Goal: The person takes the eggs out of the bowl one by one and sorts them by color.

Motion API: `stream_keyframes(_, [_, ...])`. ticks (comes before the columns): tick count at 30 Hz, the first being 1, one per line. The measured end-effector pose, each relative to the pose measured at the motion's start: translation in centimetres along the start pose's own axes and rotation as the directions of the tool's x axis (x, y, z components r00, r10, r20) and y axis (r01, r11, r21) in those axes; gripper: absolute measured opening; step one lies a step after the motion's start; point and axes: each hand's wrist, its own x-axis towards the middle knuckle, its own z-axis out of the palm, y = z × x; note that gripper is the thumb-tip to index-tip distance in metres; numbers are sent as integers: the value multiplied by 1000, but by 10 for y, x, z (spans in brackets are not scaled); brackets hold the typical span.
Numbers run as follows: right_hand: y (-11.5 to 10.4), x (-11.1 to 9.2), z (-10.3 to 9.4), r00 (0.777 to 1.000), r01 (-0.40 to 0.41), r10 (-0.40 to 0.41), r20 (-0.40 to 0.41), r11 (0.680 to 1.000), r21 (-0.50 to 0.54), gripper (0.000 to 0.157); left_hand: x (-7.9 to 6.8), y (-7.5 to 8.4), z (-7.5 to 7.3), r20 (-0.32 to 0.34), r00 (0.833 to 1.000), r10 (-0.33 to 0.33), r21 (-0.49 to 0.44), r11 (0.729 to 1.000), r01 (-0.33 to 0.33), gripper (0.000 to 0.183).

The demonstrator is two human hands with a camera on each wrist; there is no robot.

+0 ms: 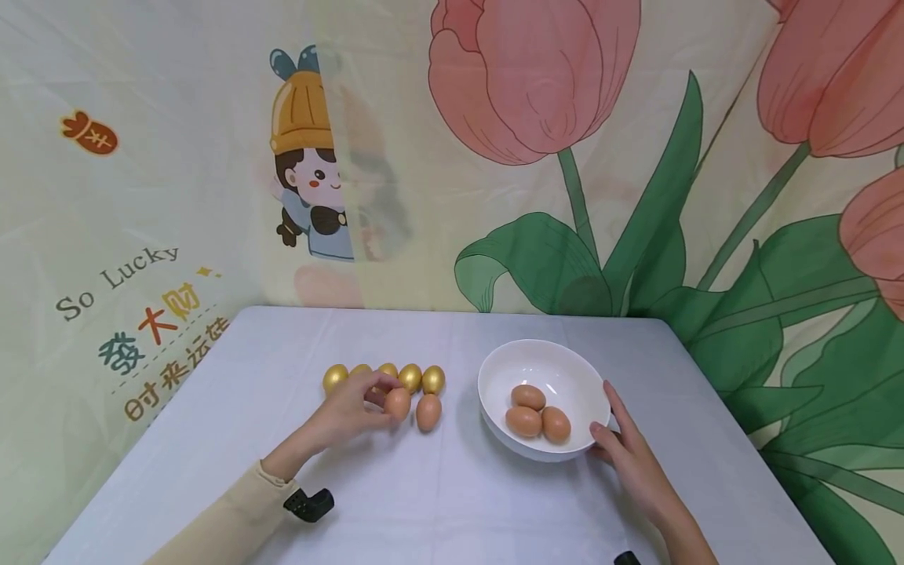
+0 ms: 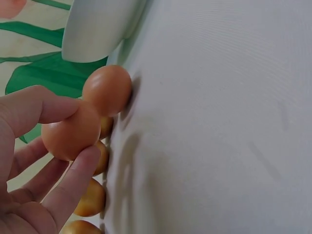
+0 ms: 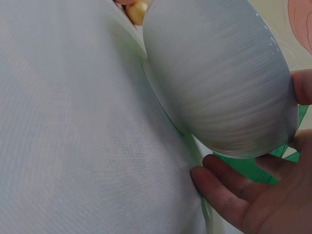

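Observation:
My left hand pinches a brown egg between thumb and fingertips; in the left wrist view this held egg shows up close. Just to its right, another brown egg lies on the table. A row of several golden eggs runs behind, partly covered by the left hand. To the right stands a white bowl with three brown eggs inside. My right hand holds the bowl's right rim, thumb at the edge; its lower fingers hang free beside the outer wall.
A white cloth covers the table. Behind it hangs a printed backdrop with tulips and a cartoon figure. A black device sits at the left wrist, by the beige sleeve.

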Motion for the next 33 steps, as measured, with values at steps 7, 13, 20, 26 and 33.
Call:
stream_keyframes(7, [0,0,0,1000,-2,2,1,1000,5,79,1,-5,6,-2,999,-42,23,999,42,47])
stream_keyframes(13, [-1,1,1,1000,-5,5,-5,1000,5,79,3,-11,12,-29,999,-38,52,998,40,50])
stream_keyframes(20, [0,0,1,1000,-13,14,-13,1000,6,80,4,-15,16,-43,999,-21,77,997,24,50])
stream_keyframes(26, [-1,0,2,1000,-1,1,-14,1000,0,80,4,-16,19,-50,999,-9,79,997,13,49])
stream_keyframes(33, [0,0,2,1000,6,-6,-16,1000,-3,80,5,-16,21,-56,998,-11,70,997,15,48])
